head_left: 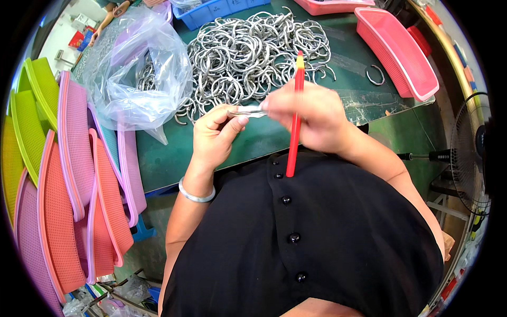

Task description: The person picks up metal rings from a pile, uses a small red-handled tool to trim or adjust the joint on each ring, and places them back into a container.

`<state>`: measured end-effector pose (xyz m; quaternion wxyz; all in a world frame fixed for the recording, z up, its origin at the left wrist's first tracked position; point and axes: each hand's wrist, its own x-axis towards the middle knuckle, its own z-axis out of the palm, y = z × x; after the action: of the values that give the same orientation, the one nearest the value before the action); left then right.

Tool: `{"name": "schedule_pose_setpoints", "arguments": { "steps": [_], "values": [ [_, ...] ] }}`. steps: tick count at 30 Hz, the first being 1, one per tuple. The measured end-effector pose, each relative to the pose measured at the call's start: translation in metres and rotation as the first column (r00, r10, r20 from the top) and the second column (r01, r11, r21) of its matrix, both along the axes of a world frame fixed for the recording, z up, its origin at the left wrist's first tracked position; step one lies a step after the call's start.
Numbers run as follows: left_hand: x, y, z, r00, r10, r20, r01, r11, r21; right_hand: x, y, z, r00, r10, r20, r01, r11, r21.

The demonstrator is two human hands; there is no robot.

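Green table, heap of silver rings on it; heap is the landmark. Nearest: black shirt, near side of heap. Left hand, bangle on its wrist, pinches a metal piece between thumb and fingers, just in front of heap's near edge. Right hand, blurred, in front of heap's near right part: red pencil gripped roughly upright, fingertips at the metal piece's right end; exact finger closure there can't be told. Coloured baskets stacked left of heap, nearer. Clear bag against heap's left side, rings showing through. Loose ring right of heap; pink basket beyond that. Blue bin behind heap.
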<state>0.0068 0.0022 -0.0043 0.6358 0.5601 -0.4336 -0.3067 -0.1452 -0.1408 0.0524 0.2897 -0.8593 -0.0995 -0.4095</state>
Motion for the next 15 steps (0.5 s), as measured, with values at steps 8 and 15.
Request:
{"name": "schedule_pose_setpoints", "arguments": {
  "steps": [8, 15],
  "values": [
    [-0.002, 0.003, 0.003, 0.956, -0.021, -0.292, 0.064, 0.988, 0.138, 0.009, -0.020, -0.031, 0.919, 0.354, -0.173, 0.047, 0.338, 0.940],
    [0.001, 0.003, -0.001, 0.868, -0.005, -0.497, 0.085, 0.987, 0.137, 0.011, -0.020, -0.040, 0.913, 0.378, -0.154, 0.050, 0.271, 0.961]
  ]
}}
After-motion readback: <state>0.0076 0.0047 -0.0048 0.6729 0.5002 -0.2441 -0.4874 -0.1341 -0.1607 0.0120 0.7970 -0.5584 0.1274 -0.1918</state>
